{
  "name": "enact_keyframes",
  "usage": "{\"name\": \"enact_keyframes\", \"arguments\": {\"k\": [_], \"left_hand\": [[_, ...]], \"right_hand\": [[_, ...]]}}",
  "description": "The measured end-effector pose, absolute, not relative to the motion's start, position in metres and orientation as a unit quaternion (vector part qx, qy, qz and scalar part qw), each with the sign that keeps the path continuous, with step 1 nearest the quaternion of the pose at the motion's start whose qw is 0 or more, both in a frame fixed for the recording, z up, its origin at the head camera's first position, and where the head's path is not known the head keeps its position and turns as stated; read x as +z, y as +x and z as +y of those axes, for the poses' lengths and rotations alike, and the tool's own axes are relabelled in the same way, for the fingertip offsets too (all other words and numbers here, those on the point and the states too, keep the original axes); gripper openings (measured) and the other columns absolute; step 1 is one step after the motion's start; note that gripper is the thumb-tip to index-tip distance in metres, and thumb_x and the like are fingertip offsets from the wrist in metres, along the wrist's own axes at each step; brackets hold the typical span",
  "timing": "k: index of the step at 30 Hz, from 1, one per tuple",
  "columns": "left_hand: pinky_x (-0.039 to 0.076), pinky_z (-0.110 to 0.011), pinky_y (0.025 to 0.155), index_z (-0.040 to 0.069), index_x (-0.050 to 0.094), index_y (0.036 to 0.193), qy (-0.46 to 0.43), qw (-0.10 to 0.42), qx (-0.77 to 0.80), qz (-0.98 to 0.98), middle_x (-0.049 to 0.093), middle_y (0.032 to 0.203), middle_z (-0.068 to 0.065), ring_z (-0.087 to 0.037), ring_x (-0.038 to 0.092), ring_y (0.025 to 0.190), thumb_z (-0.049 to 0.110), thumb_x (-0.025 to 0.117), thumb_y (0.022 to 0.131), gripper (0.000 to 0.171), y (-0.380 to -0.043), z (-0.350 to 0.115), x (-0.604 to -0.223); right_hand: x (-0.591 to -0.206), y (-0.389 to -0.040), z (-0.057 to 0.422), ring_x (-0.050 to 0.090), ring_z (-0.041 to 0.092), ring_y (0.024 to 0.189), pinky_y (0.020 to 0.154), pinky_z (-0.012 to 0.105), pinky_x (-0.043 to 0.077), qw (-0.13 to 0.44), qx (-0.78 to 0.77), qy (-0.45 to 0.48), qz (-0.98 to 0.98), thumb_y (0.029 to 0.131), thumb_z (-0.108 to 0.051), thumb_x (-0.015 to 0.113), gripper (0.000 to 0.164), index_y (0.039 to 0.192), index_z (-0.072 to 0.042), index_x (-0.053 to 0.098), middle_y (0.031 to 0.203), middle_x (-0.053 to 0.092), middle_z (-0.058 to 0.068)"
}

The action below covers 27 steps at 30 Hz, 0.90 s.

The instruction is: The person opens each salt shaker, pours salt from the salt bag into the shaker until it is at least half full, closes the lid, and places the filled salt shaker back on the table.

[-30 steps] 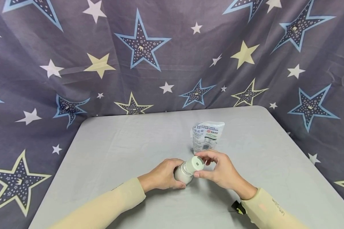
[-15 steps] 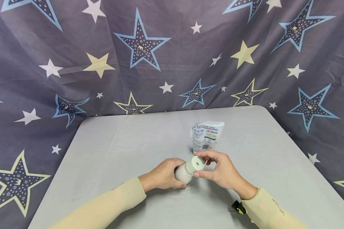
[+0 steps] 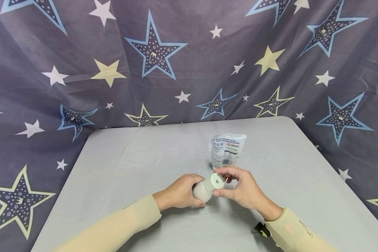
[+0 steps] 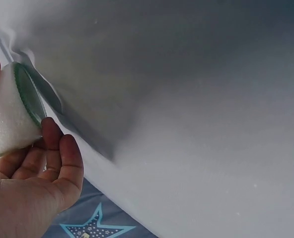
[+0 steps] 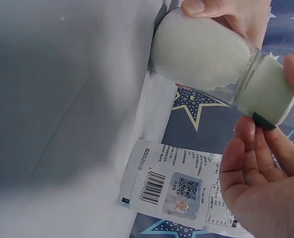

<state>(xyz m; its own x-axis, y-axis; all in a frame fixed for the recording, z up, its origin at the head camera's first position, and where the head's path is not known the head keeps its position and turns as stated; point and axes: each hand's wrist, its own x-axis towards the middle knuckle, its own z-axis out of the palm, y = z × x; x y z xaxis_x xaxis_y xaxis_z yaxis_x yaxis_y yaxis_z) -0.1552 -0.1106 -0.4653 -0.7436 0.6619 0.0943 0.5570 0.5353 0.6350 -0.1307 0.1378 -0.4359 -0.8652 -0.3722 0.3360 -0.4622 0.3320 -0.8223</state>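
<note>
A glass shaker jar (image 3: 201, 191) filled with white grains stands tilted at the front middle of the table in the head view. My left hand (image 3: 179, 191) grips its body, with the thumb on the near side. On its top sits a pale green cap (image 3: 215, 181), which my right hand (image 3: 244, 186) pinches between thumb and fingers. The right wrist view shows the cap on the glass neck, with a dark green tab (image 5: 263, 121) on its side by my fingertips. In the left wrist view the jar's green-edged base (image 4: 30, 94) faces the table.
Just behind my right hand a white printed bag (image 3: 228, 148) stands upright on the table. The grey-covered table (image 3: 138, 161) ends against a dark curtain (image 3: 189, 70) with stars. A small black object (image 3: 262, 229) lies beside my right sleeve.
The jar has shifted very slightly to the right in my left hand, and less of its neck shows below the cap. My right hand stays on the cap.
</note>
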Motion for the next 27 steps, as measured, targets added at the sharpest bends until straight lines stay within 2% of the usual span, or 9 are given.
{"name": "enact_keyframes", "arguments": {"k": [13,27], "left_hand": [[0.052,-0.027,0.087,0.013,0.071,0.119,0.351,0.082,0.330,0.872,0.071,0.111,0.002,-0.008,0.063,0.099,0.025,0.096,0.069,0.057,-0.1550,-0.1097,-0.4621],[0.052,-0.026,0.086,0.012,0.071,0.119,0.350,0.084,0.330,0.873,0.071,0.110,0.002,-0.007,0.062,0.098,0.023,0.096,0.070,0.056,-0.1549,-0.1074,-0.4603]], "right_hand": [[-0.4366,-0.1298,0.1391,0.063,0.019,0.086,0.076,0.035,0.055,0.046,0.516,0.263,-0.814,0.070,-0.021,0.096,0.055,0.120,-0.012,0.074,0.103,0.072,-0.003],[-0.4365,-0.1302,0.1375,0.062,0.016,0.085,0.074,0.036,0.055,0.054,0.515,0.275,-0.810,0.072,-0.019,0.095,0.055,0.120,-0.005,0.073,0.104,0.071,-0.003]]}}
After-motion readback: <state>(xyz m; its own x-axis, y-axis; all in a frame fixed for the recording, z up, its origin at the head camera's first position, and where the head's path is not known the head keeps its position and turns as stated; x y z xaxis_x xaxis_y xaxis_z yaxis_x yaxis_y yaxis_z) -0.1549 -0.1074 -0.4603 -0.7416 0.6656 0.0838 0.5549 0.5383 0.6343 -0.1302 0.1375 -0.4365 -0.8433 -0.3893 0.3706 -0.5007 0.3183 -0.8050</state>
